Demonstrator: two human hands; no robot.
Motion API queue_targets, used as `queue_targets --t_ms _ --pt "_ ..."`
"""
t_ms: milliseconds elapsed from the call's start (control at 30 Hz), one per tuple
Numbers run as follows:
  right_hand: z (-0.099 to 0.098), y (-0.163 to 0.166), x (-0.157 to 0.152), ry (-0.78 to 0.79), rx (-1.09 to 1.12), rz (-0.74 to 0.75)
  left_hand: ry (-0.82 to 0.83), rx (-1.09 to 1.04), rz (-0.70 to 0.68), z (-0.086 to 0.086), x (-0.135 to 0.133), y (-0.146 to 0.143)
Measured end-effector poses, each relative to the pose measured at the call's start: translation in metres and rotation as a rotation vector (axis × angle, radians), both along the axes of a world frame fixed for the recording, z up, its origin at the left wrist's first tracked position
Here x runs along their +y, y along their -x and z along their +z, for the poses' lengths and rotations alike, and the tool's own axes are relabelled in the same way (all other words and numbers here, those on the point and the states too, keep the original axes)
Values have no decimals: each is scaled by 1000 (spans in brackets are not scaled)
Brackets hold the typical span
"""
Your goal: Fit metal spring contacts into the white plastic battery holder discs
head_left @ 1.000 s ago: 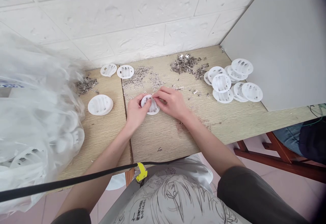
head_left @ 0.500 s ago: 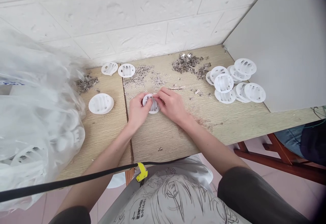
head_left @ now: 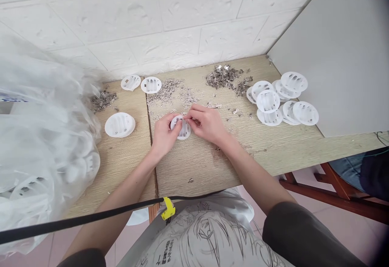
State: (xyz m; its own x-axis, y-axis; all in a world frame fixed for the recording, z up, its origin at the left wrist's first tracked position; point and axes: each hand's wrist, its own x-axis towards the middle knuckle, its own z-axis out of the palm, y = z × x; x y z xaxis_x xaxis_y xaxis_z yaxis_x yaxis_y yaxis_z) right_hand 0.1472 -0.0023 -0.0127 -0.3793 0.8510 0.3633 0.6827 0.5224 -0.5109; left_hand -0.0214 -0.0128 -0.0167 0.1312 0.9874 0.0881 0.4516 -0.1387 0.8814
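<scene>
A white round plastic battery holder with slots and metal strips is gripped at its left side by my left hand, the thumb lying over its face. My right hand is closed in a pinch at the holder's upper right edge. Whatever is between those fingertips is too small to make out. Just behind my right hand lie what look like metal tweezers, partly covered by it. Beyond both hands, small metal contact pieces are scattered on the wooden table.
Several finished-looking white holders are heaped at the right by a grey panel. A stack of holders stands left, near a clear plastic bag. Darker metal pieces lie at the back. A black strap crosses the front.
My right fingertips have shifted slightly at the holder's edge, and the holder sits a little lower in view. My left hand keeps its grip.
</scene>
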Motion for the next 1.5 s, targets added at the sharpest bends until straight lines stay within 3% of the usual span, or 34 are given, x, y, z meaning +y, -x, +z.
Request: queue_targets --t_ms 467,800,1100,1500 --pt "-2 -2 -2 30 73 -10 124 -117 37 -1 2 0" --pt "-4 4 -3 -4 -21 -31 57 -45 47 -1 1 -1" --pt "-2 -4 1 120 150 56 78 -87 33 -1 3 -1" --pt "1 -4 3 179 421 -7 222 -372 75 2 7 3"
